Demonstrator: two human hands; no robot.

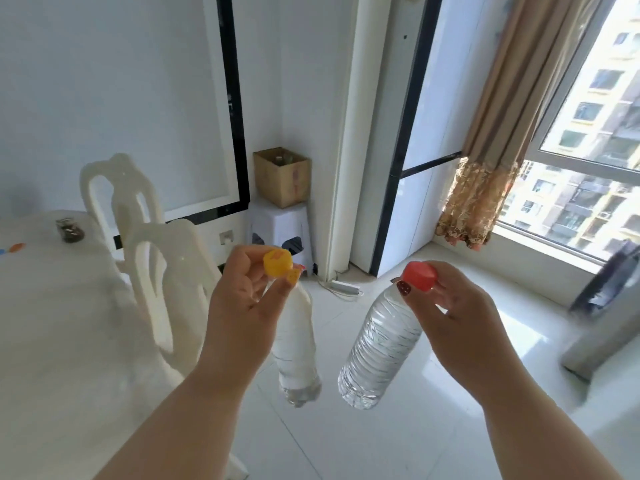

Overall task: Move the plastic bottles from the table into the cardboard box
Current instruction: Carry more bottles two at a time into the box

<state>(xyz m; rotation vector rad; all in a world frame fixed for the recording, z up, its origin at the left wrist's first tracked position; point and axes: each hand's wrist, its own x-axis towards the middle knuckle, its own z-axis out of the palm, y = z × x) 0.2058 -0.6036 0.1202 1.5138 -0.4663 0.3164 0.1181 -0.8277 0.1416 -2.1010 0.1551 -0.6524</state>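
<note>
My left hand (239, 306) pinches the yellow cap of a clear plastic bottle (298, 355), which hangs down below my fingers. My right hand (453, 306) grips the red cap of a second clear ribbed bottle (381, 348), hanging tilted to the left. Both bottles are in the air above the white floor. The open cardboard box (282, 176) stands far ahead in the corner on a white plastic stool (280, 230); something is inside it, but I cannot tell what.
A white table (52, 323) lies at the left with a small dark jar (70, 231) on it. Two white chairs (156, 271) stand against it. A power strip (341, 287) lies on the floor near the stool. Curtain and window are at the right.
</note>
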